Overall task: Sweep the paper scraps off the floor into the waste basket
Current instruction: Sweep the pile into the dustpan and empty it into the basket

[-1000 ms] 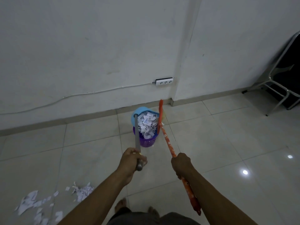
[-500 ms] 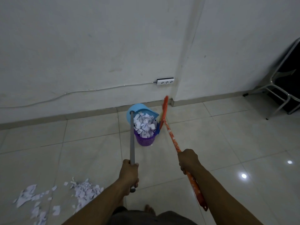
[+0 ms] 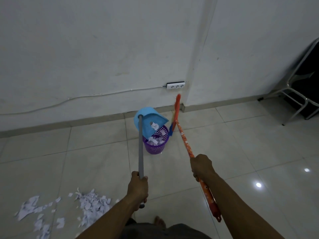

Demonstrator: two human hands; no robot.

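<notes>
Left hand [image 3: 138, 188] gripped grey dustpan handle [image 3: 141, 147], blue dustpan [image 3: 149, 119] tipped over purple waste basket [image 3: 155, 144]; right hand [image 3: 201, 167] gripped orange broom [image 3: 185, 144]; paper scraps [image 3: 93, 206] on floor.

A plain room indoors
White walls [image 3: 86, 49], shiny floor tiles [image 3: 241, 152], a wall plug strip [image 3: 175, 85], a metal chair [image 3: 307, 78] far right.

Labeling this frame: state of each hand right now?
Left hand: closed on the grey dustpan handle.
Right hand: closed on the orange broom handle.

White power strip [image 3: 175, 85] on wall; metal chair [image 3: 300, 94] far right.
</notes>
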